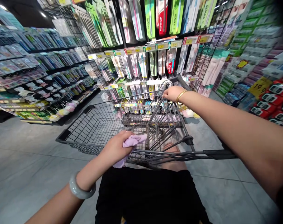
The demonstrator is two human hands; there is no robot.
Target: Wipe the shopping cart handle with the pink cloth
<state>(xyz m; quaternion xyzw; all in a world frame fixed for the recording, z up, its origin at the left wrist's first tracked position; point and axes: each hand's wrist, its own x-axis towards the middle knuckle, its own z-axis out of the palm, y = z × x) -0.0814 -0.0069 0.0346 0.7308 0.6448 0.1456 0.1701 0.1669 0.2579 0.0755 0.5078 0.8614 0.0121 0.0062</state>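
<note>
A dark grey wire shopping cart point(85, 124) stands sideways right in front of me, its basket to the left and its push handle point(218, 154) to the right. My left hand point(118, 144) is closed round a crumpled light purple cloth point(134, 141) at the cart's near rim. Part of that cloth hangs below the hand, against the wire side. On the far side of the cart, my right hand point(173, 94) has its fingers curled over the rim wire near the folding seat frame. The fingertips of the right hand are partly hidden.
A rack of packaged toothbrushes point(153, 62) rises just behind the cart. Shelves of hanging goods point(54, 59) line the left. Stacked red packs point(274, 99) and a yellow price sign point(260, 87) stand at the right. Grey floor point(26, 161) surrounds the cart.
</note>
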